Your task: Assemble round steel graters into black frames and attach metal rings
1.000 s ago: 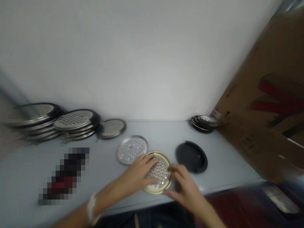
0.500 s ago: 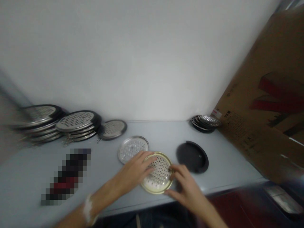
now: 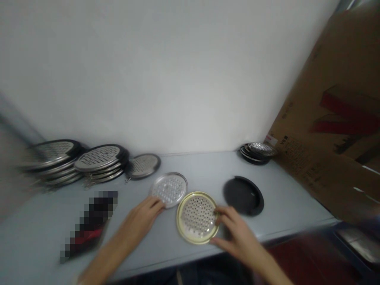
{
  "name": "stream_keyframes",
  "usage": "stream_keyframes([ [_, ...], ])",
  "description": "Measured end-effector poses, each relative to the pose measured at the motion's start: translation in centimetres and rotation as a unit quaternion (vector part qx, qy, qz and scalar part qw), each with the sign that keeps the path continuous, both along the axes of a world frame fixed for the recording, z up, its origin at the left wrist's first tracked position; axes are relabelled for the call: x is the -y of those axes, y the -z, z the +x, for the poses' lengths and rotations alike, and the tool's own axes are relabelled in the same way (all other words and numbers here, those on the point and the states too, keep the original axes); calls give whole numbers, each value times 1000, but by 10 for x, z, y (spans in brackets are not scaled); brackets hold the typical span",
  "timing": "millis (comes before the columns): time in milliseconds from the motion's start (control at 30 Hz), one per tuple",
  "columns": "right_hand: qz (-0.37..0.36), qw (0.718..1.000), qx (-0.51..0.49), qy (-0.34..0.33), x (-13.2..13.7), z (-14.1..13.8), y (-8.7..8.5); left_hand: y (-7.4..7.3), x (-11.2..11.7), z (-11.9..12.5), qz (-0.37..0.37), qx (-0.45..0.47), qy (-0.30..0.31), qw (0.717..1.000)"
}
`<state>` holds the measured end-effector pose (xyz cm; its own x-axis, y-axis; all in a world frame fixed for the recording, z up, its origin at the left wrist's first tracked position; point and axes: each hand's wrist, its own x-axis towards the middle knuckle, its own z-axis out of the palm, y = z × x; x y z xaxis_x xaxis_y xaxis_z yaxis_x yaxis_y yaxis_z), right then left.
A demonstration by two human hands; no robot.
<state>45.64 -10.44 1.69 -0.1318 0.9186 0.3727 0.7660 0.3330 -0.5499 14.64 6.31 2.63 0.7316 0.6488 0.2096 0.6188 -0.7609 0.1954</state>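
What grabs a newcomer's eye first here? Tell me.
The gold-rimmed perforated disc at front centre of the pale counter catches the eye, the right hand at its edge and the left hand beside a silver perforated disc. Stacks of black-rimmed perforated plates sit back left; a large cardboard box stands at right.

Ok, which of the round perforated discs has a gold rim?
The perforated disc at the right hand; the disc by the left hand is silver.
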Motion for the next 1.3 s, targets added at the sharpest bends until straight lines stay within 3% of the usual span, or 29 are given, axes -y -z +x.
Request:
stream_keyframes([
  [133, 0, 1000, 1, -4, -1, 0, 0, 1, -7, -4, 22, 17, -14, 1000],
  [267, -1, 1000, 7, -1, 0, -1, 1, -11, -6, -3, 43, 101, -39, 993],
  [400, -13, 1000, 10, 0, 1, 0, 1, -31, 2, 0, 22, 257, -147, 955],
  [467, -19, 1000, 11, -2, 1, 0, 2, -38, 2, 1, -41, 336, -214, 916],
  [533, -20, 1000, 11, -4, 1, 1, 2, -41, -2, 0, -139, 429, -255, 855],
  [667, -23, 1000, 5, -9, 1, 2, 5, -38, -11, -2, -322, 595, -296, 674],
  [733, -32, 999, 3, -5, 2, 2, 6, -35, -9, -1, -384, 631, -308, 600],
  [800, -44, 999, -1, 3, 2, 3, 7, -31, 0, 4, -443, 635, -300, 557],
  [900, -61, 998, -13, 17, 3, 2, 10, -23, 21, 18, -541, 594, -253, 539],
  [1000, -69, 996, -30, 42, 3, 1, 12, -11, 43, 34, -607, 532, -203, 554],
  [1067, -70, 996, -33, 51, 3, 1, 13, -5, 51, 42, -610, 489, -177, 598],
  [1100, -68, 996, -31, 47, 3, 2, 14, -4, 53, 44, -599, 461, -161, 635],
  [1167, -63, 997, -22, 36, 3, 3, 15, -4, 53, 46, -533, 384, -133, 742],
  [1233, -52, 998, -15, 29, 2, 4, 17, -8, 52, 46, -409, 289, -118, 858],
  [1300, -43, 999, -9, 25, 1, 4, 19, -14, 52, 45, -270, 220, -115, 930],
])
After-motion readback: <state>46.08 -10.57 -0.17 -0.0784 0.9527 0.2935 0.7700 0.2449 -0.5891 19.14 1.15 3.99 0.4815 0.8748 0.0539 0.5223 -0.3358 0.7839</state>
